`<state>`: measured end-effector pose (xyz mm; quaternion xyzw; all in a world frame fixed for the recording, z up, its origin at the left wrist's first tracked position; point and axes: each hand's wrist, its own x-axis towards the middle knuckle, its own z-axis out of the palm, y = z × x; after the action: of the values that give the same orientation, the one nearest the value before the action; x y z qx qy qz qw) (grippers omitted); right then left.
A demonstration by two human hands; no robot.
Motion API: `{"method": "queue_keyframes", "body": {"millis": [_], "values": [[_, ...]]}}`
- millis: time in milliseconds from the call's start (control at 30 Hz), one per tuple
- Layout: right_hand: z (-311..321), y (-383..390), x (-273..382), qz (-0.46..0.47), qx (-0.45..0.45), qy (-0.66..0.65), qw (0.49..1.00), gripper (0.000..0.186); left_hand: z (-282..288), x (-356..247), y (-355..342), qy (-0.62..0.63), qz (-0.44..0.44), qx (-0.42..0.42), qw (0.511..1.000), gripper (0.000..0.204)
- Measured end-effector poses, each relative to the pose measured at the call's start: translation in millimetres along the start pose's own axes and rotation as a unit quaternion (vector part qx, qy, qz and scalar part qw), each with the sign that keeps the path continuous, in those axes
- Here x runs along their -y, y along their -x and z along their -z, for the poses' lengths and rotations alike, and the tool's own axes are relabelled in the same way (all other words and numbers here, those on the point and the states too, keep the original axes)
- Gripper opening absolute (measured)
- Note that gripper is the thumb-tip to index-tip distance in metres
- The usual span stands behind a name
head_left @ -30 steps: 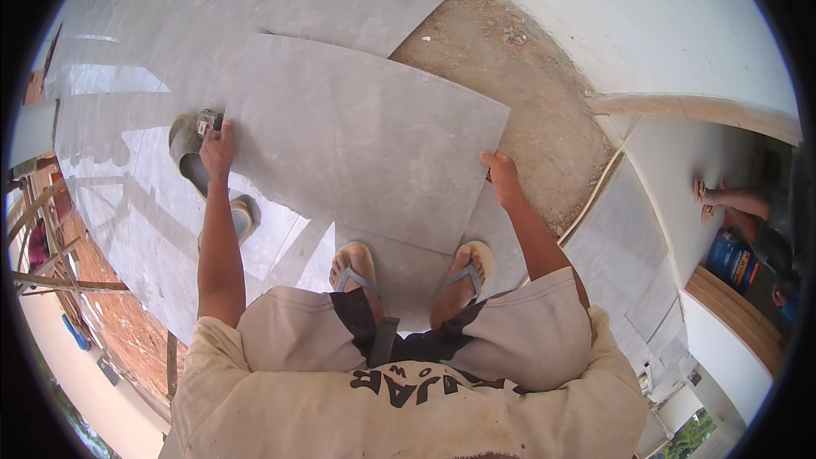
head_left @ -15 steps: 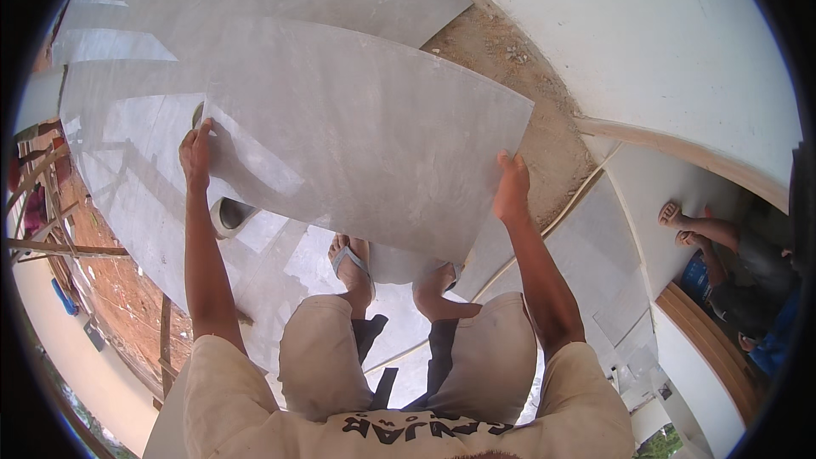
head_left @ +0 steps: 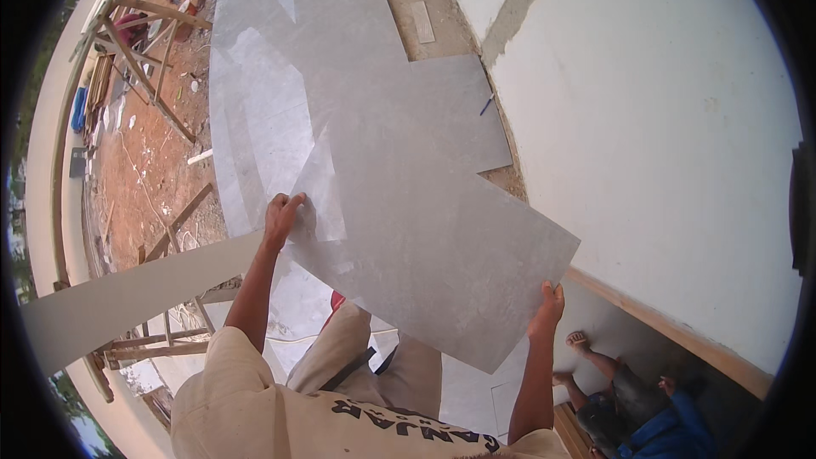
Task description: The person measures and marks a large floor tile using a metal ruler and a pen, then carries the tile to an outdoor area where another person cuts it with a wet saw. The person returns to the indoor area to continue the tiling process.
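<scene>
Above the tiled floor (head_left: 280, 76), both hands grip one big grey tile (head_left: 425, 255): left hand (head_left: 280, 214) and right hand (head_left: 546, 310) fingers curl around opposite edges, keeping it level.

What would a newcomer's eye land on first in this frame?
A large grey tile fills the middle, lifted off the floor and held at its edges by the left hand and right hand. Similar tiles cover the floor beyond, beside a white wall. Another person sits at lower right.
</scene>
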<state>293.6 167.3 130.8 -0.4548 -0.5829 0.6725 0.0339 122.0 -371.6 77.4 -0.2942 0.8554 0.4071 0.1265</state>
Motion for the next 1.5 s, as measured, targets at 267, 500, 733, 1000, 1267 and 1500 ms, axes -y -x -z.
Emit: {"method": "queue_keyframes", "body": {"millis": [267,500,733,1000,1267,1500], "values": [[39,85,90,-0.005,0.160,0.011,0.987,0.042,101,61,226,0.056,0.099,-0.164,0.980,0.051],[31,113,127,0.103,0.245,0.191,0.945,0.034,100,125,426,0.180,0.217,-0.258,0.924,0.052],[-64,166,126,0.177,0.452,0.260,0.835,0.030,83,216,555,0.311,0.283,-0.380,0.824,0.047],[-134,315,62,0.180,0.594,0.318,0.717,0.023,54,316,719,0.403,0.340,-0.512,0.678,0.047],[-177,479,8,0.209,0.753,0.285,0.555,0.022,10,368,816,0.470,0.405,-0.637,0.457,0.064],[-221,550,-33,0.260,0.800,0.325,0.433,0.020,-6,354,845,0.470,0.476,-0.670,0.324,0.076]]}}
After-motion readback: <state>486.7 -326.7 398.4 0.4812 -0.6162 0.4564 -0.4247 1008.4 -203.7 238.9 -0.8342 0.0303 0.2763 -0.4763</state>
